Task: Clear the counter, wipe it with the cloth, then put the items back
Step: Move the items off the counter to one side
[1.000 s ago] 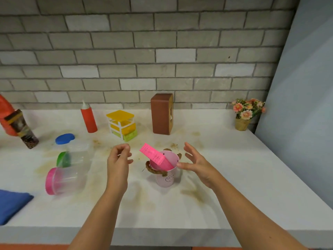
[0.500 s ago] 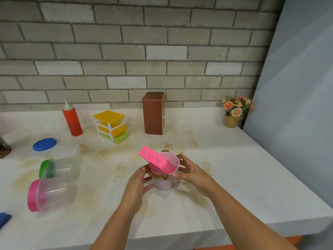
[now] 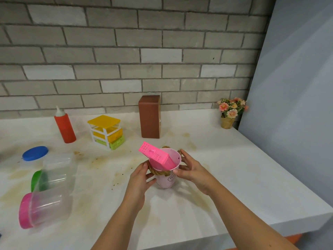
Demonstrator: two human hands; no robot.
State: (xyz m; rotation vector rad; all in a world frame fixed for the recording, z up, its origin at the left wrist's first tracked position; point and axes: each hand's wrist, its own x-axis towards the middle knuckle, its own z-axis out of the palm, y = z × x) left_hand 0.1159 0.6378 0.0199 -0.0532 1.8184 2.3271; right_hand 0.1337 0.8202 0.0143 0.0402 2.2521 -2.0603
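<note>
My left hand (image 3: 141,177) and right hand (image 3: 191,171) clasp the pink rope-handled metal pail (image 3: 166,182). Clearing stage, I judge; next, lift it upright off the stained white desk (image 3: 243,177).

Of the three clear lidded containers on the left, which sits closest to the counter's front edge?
The pink-lidded container, lying on its side; the green-lidded container is behind it and the blue-lidded container is farthest back.

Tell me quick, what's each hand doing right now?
Left hand: grips the pink bucket on its left side, by the rope handle.
Right hand: grips the same bucket at its right rim.
</note>
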